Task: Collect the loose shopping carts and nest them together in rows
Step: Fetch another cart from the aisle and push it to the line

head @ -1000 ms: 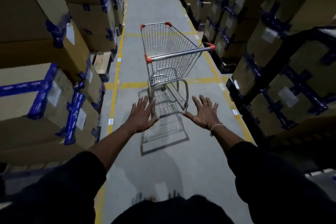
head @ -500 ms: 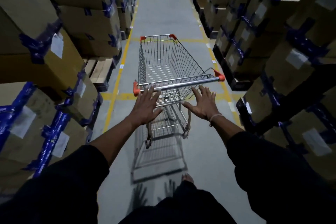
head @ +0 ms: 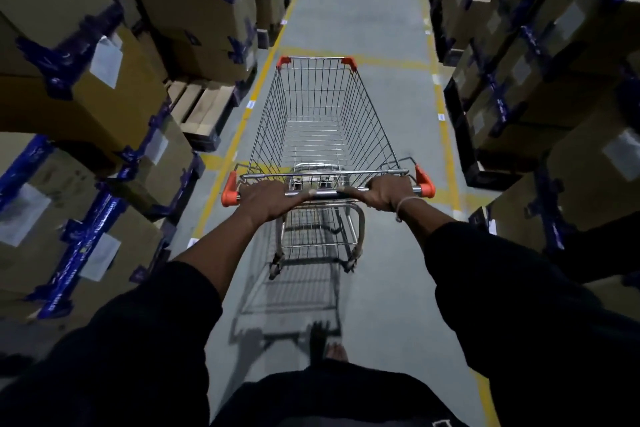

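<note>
Both hands wrapped on handle bar (head: pixel 325 193) of one shopping cart (head: pixel 322 121): left hand (head: pixel 268 199), right hand (head: pixel 386 194). Cart at frame centre, long axis up the aisle floor (head: pixel 360 7), nose toward top. Stacked cartons (head: pixel 86 87) both sides; label text unreadable.

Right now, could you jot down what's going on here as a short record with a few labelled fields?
place: aisle floor marked with yellow lines, between stacked cardboard boxes
cart: one wire shopping cart, basket empty, pointing down the aisle
left hand: curled round the cart's handle bar, near the orange end cap
right hand: curled round the same bar, a band on the wrist
other carts: none in view
nesting: not yet done
</note>
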